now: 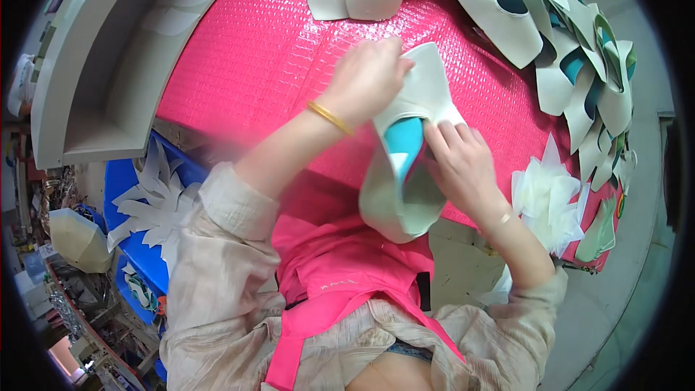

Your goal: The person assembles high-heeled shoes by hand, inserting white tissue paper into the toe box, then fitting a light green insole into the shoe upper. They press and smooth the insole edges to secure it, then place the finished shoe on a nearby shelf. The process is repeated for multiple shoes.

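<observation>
A white shoe upper [426,76] with a teal lining is in front of me at the near edge of the pink-covered table, its pointed toe end away from me and its rounded heel end toward my apron. My left hand [368,80], with a yellow bangle on the wrist, is closed at the left edge of the toe part; its fingertips are partly hidden. My right hand [461,163] grips the right side of the upper's opening, fingers over the edge and thumb out of sight. The teal lining [404,143] shows inside the opening.
Several similar white uppers [499,11] lie overlapped along the table's far right side. Thin white sheet pieces [548,203] are heaped at the right edge. A grey shelf unit [94,65] borders the left. Blue bins [137,246] with white cut pieces stand at lower left.
</observation>
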Motion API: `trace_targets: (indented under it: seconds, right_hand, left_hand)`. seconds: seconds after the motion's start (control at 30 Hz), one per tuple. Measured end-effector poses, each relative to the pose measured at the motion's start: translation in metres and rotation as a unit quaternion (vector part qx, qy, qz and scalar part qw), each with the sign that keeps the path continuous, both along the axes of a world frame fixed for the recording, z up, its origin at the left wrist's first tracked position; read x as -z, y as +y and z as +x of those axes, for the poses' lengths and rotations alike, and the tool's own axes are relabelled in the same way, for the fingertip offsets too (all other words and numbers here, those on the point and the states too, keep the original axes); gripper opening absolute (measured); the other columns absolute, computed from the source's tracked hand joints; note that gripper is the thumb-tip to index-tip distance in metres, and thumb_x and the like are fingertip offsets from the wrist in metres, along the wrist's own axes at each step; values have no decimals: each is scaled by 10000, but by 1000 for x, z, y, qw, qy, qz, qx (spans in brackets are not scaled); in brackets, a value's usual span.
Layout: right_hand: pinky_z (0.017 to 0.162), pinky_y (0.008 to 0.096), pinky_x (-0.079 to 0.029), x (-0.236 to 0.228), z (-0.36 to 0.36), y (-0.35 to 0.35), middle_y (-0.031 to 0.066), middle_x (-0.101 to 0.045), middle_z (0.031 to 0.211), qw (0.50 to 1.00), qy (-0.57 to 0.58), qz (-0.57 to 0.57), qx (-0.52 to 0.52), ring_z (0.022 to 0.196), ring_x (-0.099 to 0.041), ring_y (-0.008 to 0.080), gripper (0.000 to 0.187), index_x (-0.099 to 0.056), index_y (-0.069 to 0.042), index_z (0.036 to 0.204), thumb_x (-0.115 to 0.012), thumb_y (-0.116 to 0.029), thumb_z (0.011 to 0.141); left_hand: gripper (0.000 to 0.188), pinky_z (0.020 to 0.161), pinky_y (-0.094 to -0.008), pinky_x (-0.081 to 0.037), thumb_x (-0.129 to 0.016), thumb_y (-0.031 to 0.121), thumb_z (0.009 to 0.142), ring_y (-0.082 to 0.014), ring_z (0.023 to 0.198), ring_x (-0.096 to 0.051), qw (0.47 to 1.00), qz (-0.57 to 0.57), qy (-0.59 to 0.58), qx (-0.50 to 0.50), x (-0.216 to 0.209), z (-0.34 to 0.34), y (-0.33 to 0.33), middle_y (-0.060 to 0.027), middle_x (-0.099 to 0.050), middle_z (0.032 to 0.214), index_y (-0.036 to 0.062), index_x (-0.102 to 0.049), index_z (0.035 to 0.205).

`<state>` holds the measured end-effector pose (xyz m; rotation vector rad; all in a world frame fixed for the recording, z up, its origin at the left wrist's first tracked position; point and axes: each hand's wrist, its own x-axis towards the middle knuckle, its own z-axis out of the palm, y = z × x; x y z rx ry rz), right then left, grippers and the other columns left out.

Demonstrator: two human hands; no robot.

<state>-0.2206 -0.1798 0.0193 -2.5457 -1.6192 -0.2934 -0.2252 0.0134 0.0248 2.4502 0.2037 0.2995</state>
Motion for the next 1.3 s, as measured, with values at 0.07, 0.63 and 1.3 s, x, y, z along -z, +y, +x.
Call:
trace_targets:
  seconds: [0.07,0.63,1.3]
  right_hand:
    - [617,313,-416,18,12,9,57,-446,720,999,-12,15,-47,676,-489,203,173,-519,-60,812,-535,-119,650]
    - [621,285,-459,-8,40,-19,58,-624,760,900,395,140,115,698,-583,124,202,-631,-12,888,-512,-13,726]
    - [655,240,-449,59,26,-59,41,-616,845,759,570,250,193,763,-558,85,327,-567,-5,1058,-640,-90,750]
  left_hand:
    - [251,604,-425,-427,-545,215,828,-360,670,-573,999,-25,-23,-15,-3,-1,-9,-211,-557,679,-25,-523,757]
    - [225,605,-334,-411,-666,227,638,-191,673,-547,910,378,-55,158,39,-54,-56,-86,-522,671,54,-543,714]
    - [116,584,-318,-459,-619,92,741,-253,600,-568,964,-49,-255,-51,54,-59,-38,-80,-581,666,2,-606,812]
